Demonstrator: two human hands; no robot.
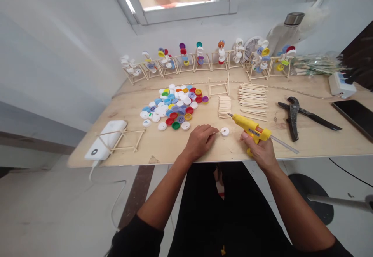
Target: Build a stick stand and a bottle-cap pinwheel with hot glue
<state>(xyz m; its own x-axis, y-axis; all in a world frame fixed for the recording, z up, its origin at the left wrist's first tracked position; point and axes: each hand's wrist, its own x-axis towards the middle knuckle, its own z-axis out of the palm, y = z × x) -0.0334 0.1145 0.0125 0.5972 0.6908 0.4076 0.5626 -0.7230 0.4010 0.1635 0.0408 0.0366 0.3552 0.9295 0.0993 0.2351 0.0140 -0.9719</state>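
Observation:
My left hand (201, 138) rests on the table's front part, its fingers pinching a short thin wooden stick (220, 132). The stick's far end lies at a white bottle cap (225, 132) on the tabletop. In my right hand (260, 148) is a yellow glue gun (247, 125), its nozzle pointing up and left, above and to the right of the cap. A clear glue stick (284, 144) sticks out of the gun's back. Beyond the cap lie a stack of short sticks (224, 106) and a stack of longer sticks (253, 97).
Loose coloured bottle caps (175, 107) are heaped left of centre. Stick frames with caps (186, 61) line the wall. A bare stick frame (219, 88) stands mid-table. Pliers (293, 117) and a phone (354, 117) lie right. A white power bank (106, 140) and another frame (126, 142) lie left.

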